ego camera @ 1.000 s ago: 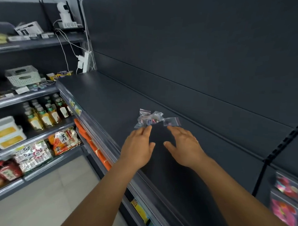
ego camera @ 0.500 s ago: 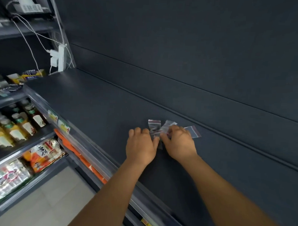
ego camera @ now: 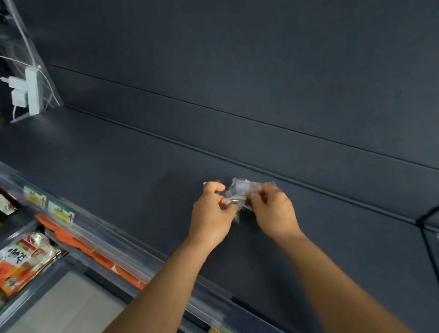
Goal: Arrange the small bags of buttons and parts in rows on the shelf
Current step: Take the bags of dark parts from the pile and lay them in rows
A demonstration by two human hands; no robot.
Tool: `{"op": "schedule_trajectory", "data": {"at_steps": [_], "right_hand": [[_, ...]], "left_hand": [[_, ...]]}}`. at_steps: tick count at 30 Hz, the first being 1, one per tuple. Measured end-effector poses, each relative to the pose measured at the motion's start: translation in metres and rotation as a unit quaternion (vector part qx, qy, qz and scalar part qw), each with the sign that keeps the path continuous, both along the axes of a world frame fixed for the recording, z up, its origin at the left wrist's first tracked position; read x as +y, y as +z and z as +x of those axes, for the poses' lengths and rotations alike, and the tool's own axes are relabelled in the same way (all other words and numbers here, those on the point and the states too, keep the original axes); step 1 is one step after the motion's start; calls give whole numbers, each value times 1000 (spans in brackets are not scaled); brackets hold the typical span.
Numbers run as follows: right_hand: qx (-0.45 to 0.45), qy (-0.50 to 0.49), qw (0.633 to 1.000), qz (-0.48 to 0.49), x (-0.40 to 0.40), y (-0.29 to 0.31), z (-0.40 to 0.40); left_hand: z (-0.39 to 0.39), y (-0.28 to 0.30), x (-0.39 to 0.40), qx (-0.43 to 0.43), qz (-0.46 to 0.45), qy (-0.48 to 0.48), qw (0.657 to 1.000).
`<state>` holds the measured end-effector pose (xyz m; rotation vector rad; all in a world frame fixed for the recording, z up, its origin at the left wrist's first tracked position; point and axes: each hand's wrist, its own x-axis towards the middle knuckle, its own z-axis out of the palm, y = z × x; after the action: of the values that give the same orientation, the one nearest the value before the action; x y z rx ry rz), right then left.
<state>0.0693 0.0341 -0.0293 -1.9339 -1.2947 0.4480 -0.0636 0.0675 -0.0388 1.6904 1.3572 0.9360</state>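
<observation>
Where the dark back panel (ego camera: 242, 55) met it along a long groove, the dark shelf (ego camera: 114, 167) took up most of the view, sloping from upper left to lower right, with a clear price rail (ego camera: 106, 234) along its front edge carrying small yellow and green labels (ego camera: 61, 210). Below the rail, lower left, sat snack packets (ego camera: 18, 256) in orange and white on a lower shelf, plus an orange strip just under the rail. At far left a white power strip (ego camera: 29, 90) with plugs and thin white cables hung against an upright. Both forearms reached in from the bottom edge to mid-shelf. Left hand (ego camera: 209, 215) had fingers curled, thumb and fingers pinching part of the bunch of small clear bags (ego camera: 240, 189); right hand (ego camera: 274, 210) was likewise curled, pinching the same bunch from the other side. The bags were crumpled together between the two hands, near the groove at the back of the shelf, with red zip lines showing; whether they touched the shelf or were lifted off it could not be told, contents too blurred to make out, bag count unclear
</observation>
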Motion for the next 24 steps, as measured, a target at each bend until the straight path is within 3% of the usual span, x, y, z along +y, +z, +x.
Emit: {"op": "schedule_trajectory", "data": {"at_steps": [5,10,24], "right_hand": [[58,-68,994,55,-18,9,20],[75,-116,987,85,-53,19,50],[127,-238,950,156,-209,34,137]], "left_hand": [[22,15,-2,-95,-56,-51,993],[60,31,-18,-179,-126,-157,963],[188,44,-134,-183,-154,-296,925]]}}
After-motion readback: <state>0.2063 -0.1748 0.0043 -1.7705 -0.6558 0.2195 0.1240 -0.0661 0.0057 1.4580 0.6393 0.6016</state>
